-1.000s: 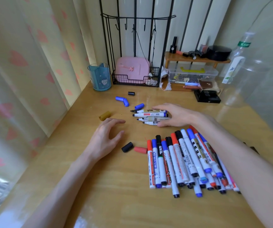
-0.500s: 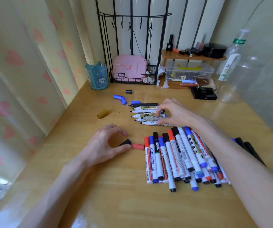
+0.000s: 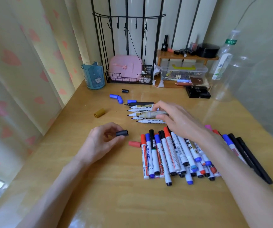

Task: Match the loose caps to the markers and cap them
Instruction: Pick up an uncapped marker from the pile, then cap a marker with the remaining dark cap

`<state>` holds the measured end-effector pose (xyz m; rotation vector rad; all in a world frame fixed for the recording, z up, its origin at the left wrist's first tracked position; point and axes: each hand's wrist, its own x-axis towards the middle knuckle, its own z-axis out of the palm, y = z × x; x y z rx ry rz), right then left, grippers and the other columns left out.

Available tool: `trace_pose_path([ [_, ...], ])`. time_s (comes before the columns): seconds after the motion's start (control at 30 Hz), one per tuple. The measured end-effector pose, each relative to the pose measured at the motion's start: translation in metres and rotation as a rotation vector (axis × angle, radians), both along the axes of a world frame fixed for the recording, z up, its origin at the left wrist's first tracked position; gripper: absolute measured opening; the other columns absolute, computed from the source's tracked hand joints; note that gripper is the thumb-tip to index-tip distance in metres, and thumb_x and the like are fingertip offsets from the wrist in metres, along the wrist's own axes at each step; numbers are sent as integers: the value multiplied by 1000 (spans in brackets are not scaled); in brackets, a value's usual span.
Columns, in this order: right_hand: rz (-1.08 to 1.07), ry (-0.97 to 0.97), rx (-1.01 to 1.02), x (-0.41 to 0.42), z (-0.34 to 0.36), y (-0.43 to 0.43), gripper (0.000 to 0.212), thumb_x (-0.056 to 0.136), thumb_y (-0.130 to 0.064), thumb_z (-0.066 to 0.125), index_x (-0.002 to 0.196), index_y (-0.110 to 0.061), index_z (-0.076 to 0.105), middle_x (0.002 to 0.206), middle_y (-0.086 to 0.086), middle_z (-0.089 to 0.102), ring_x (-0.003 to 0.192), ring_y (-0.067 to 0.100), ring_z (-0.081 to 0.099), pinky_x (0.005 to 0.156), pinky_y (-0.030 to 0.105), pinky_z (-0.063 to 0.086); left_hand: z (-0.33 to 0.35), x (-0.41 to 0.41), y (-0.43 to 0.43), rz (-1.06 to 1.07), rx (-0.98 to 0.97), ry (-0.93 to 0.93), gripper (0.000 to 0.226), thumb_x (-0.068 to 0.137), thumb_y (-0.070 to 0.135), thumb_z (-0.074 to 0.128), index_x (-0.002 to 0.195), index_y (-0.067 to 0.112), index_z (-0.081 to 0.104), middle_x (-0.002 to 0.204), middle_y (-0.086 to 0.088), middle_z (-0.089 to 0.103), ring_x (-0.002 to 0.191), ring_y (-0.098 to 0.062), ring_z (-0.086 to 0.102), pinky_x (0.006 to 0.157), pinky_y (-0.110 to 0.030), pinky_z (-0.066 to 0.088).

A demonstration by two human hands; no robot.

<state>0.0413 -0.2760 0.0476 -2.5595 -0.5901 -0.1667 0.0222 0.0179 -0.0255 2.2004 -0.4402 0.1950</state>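
Wire basket (image 3: 129,81) holding pink case (image 3: 125,66), blue caps (image 3: 114,96) nearby

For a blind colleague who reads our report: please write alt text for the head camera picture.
A person's left hand pinches a black cap while the right hand grips an uncapped marker over a row of other uncapped markers on a wooden desk. A pile of capped markers lies nearer, a red cap beside it.

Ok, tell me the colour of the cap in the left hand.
Black: the cap pinched by the left hand, clearest in the head view.
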Motion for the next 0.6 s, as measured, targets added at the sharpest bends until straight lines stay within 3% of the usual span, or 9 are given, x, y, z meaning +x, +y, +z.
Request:
trace_pose_path([
  [0.13,9,-83,53,-33,-17,-3,18,105,-20,57,120,-28,63,109,-20,58,103,5,52,88,30,41,3,-2,-6,-50,-147,60,16,87,22,83,97,25,72,95,8,76,78,-17,71,73,-37,54],
  [0.23,-5,-149,23,-48,-28,-4,19,104,-17,59,119,-27,63,107,-22,53,102,4,47,87,34,40,5,-6,-11,-74,-181,77,17,86,21,84,98,25,72,96,5,76,78,-19,72,75,-40,54],
  [0.4,-15,-194,-1,-63,-35,-2,18,103,-17,60,119,-26,64,111,-14,62,101,1,45,87,30,39,6,-15,-23,-134,-170,88,18,87,24,84,100,25,72,96,9,76,76,-14,70,73,-40,55],
  [0.6,6,-248,7,-72,-39,6,18,100,-19,65,117,-25,67,106,-10,63,98,10,51,83,32,43,10,-25,-33,-162,-127,56,17,86,31,82,100,24,74,85,20,73,70,-6,64,68,-32,51],
])
